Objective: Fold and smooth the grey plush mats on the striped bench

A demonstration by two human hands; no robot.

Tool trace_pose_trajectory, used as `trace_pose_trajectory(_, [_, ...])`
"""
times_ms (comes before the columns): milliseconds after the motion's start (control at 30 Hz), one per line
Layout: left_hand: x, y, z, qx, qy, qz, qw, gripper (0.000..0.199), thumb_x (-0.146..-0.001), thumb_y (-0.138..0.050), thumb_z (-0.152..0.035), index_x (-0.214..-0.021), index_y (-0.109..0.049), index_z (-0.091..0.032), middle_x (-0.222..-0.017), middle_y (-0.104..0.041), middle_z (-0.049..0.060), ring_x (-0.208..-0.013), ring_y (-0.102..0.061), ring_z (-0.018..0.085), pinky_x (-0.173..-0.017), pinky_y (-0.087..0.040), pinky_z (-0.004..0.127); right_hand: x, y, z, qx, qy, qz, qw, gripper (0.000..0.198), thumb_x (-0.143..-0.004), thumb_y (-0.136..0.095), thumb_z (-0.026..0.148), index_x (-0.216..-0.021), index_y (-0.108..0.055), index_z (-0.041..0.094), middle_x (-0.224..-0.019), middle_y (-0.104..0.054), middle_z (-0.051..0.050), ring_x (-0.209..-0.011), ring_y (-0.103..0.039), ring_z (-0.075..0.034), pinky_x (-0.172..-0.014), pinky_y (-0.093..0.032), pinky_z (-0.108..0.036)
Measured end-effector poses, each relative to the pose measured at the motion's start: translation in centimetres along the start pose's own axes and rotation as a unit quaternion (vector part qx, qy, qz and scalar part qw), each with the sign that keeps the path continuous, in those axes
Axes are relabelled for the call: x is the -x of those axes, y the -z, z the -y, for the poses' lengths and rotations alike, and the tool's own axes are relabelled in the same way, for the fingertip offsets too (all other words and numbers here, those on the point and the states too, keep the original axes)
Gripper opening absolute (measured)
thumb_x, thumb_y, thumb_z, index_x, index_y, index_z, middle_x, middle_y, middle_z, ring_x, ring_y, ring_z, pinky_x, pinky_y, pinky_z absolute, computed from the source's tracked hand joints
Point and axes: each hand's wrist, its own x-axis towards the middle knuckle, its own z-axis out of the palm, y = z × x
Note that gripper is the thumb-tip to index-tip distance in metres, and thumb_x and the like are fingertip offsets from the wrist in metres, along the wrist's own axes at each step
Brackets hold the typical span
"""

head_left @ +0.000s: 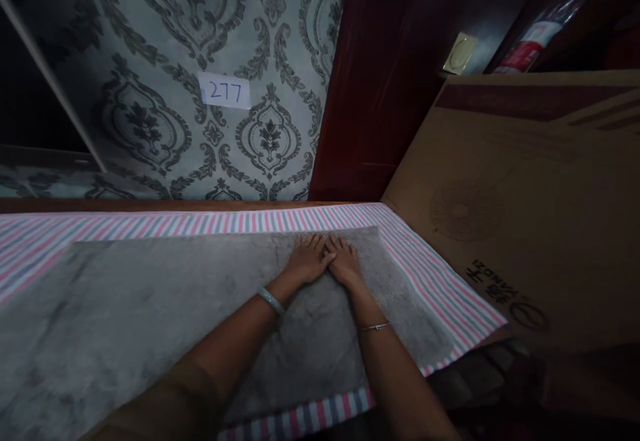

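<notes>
A grey, soft-looking cloth [200,294] lies spread flat over a pink, white and blue-grey striped sheet [425,261]. Both my hands rest palm down on the grey cloth near its far edge. My left hand [310,259], with a pale bangle on its wrist, has its fingers stretched out. Beside it, my right hand [344,259] also lies flat with fingers extended, a thin bracelet round the wrist. The two hands touch at the thumbs. Small creases show in the cloth around them, and neither hand grips anything.
A large cardboard box [525,194] stands along the right side, with a bottle with a red label [525,47] behind it. Patterned wallpaper [270,141] bearing a paper marked 277 [225,91] rises at the back, next to a dark red wooden panel [365,107]. A dark screen-like panel [35,87] is at left.
</notes>
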Motion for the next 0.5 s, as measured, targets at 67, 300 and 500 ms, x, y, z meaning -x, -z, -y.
trace_pose_trajectory(67, [0.3,0.1,0.4,-0.009,0.011,0.001,1.0,0.074,-0.097,-0.017,-0.06,-0.155,-0.03,-0.016,-0.163,-0.026,0.013,-0.153,-0.015,0.028,-0.124,-0.009,0.053,0.1,0.0,0.0,0.0,0.003,-0.003,1.0,0.053,-0.103,-0.027,0.033,-0.155,-0.033,0.03,-0.166,-0.023,-0.002,-0.152,-0.018,-0.027,-0.118,-0.018,-0.051])
trace_pose_trajectory(300, [4.0,3.1,5.9,-0.06,0.069,0.002,0.996,0.07,-0.096,-0.032,-0.057,-0.153,-0.036,-0.016,-0.163,-0.025,0.016,-0.152,-0.018,0.031,-0.122,-0.013,0.055,0.4,0.2,0.2,-0.013,-0.001,-0.002,1.0,0.055,-0.102,-0.029,0.034,-0.156,-0.032,0.027,-0.166,-0.023,-0.002,-0.152,-0.018,-0.028,-0.119,-0.016,-0.052])
trace_pose_trajectory(500, [12.3,7.4,16.1,-0.126,0.173,-0.001,0.977,0.07,-0.095,-0.025,-0.057,-0.15,-0.041,-0.018,-0.157,-0.039,0.015,-0.149,-0.028,0.027,-0.121,-0.018,0.05,0.3,0.1,0.2,-0.008,-0.004,-0.006,1.0,0.055,-0.102,-0.028,0.034,-0.156,-0.032,0.027,-0.165,-0.025,-0.003,-0.152,-0.019,-0.027,-0.119,-0.016,-0.052])
